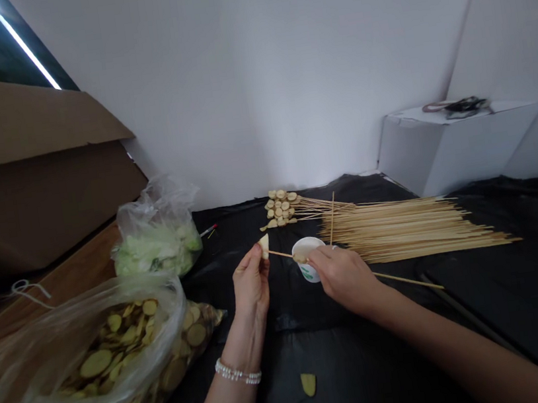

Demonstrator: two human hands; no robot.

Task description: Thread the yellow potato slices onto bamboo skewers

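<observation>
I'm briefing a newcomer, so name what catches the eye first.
Bare wooden sticks spread across the black cover, right of center. Mid-picture, the left hand holds a pale slice at one end of the stick in the right hand. At left lies an open clear bag of slices.

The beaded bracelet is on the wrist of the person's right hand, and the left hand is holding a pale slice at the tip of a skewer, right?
Not quite: the head view shows the beaded bracelet on the wrist of the left hand. That hand does hold a pale slice at the tip of a skewer.
</observation>
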